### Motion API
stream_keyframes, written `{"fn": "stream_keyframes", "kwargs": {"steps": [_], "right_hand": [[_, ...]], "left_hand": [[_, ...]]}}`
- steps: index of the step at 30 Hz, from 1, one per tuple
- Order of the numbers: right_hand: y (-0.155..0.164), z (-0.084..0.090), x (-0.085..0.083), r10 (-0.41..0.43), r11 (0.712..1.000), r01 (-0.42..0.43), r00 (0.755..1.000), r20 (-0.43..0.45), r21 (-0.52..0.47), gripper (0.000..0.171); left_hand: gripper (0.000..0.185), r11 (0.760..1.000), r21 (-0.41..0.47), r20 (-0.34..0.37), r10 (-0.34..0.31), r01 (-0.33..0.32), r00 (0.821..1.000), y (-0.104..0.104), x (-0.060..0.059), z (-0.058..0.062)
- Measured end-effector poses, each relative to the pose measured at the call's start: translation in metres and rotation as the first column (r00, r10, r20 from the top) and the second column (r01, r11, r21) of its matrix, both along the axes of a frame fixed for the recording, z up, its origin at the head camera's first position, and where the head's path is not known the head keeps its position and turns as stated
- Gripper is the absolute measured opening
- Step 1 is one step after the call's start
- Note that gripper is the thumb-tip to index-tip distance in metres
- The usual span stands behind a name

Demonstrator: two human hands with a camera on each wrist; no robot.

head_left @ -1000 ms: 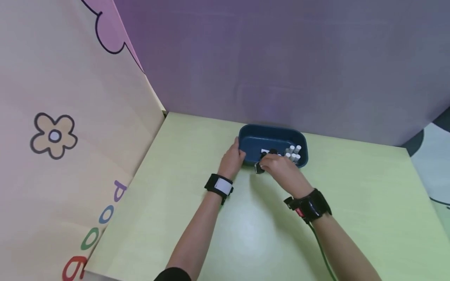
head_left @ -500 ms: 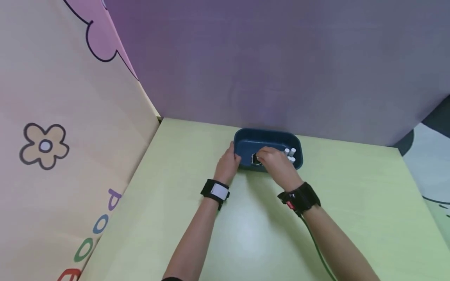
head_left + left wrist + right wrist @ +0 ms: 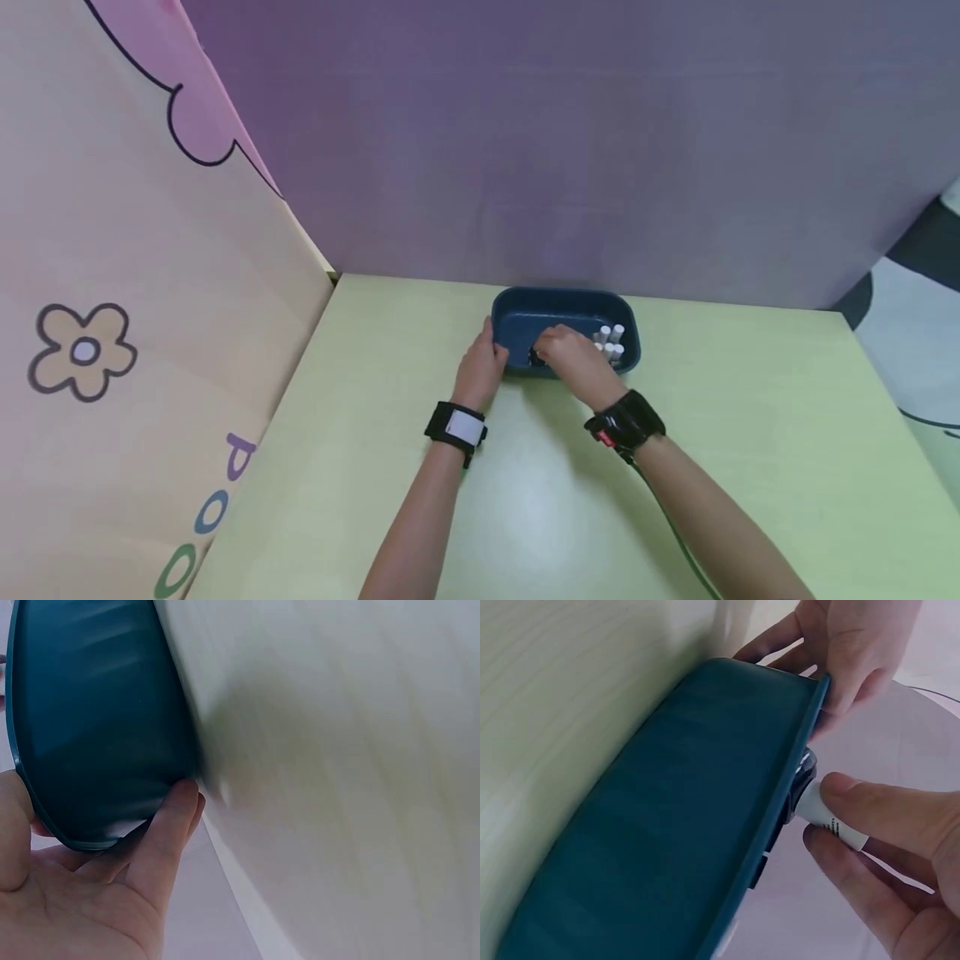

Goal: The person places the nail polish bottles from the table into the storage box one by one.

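Note:
A dark blue rectangular tray (image 3: 558,300) stands near the back edge of the table. My left hand (image 3: 480,371) grips its left end, thumb at the rim and fingers against the outer wall in the left wrist view. With thumb and fingers, my right hand (image 3: 581,367) pinches a small white cylinder (image 3: 829,819) with tiny dark print. A glossy black piece (image 3: 802,776) is at the cylinder's far end, partly hidden by the tray's rim; whether the two are joined I cannot tell. Several upright white cylinders (image 3: 609,345) stand in the tray's right part.
Behind the tray rises a purple-grey panel (image 3: 525,167). A pale panel with a flower drawing (image 3: 85,351) borders the table's left side. The light green tabletop (image 3: 525,500) stretches in front. A green cable (image 3: 678,537) runs along the right forearm from its wrist strap.
My right hand has carried the black piece from the tray's near rim to the left-middle inside it. My left hand stays on the tray's left end. The head view has shifted slightly.

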State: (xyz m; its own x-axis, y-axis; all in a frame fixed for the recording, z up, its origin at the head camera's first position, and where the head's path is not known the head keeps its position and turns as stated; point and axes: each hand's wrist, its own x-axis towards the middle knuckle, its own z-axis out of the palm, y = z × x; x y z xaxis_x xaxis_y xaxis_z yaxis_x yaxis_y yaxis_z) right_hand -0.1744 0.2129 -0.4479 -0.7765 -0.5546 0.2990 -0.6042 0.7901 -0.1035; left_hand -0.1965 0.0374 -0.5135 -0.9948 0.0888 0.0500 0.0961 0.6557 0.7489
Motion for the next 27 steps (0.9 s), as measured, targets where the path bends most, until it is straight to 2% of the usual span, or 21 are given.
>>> {"fn": "stream_keyframes", "kwargs": {"steps": [8,18,27], "right_hand": [[-0.004,-0.006,-0.009,0.045,0.998,-0.046,0.999,0.006,0.047,0.007],[-0.008,-0.005,-0.016,0.075,0.996,-0.077,0.996,0.041,0.053,0.008],[-0.009,-0.008,-0.023,0.101,0.992,-0.103,0.995,0.027,0.069,0.010]], "left_hand": [[0.066,1.000,0.000,-0.012,0.006,-0.006,1.000,-0.005,0.000,0.001],[0.064,0.999,-0.030,-0.023,0.023,-0.024,0.999,-0.008,-0.003,0.005],[0.064,0.999,-0.031,-0.014,0.032,-0.032,0.999,-0.010,-0.003,0.010]]}}
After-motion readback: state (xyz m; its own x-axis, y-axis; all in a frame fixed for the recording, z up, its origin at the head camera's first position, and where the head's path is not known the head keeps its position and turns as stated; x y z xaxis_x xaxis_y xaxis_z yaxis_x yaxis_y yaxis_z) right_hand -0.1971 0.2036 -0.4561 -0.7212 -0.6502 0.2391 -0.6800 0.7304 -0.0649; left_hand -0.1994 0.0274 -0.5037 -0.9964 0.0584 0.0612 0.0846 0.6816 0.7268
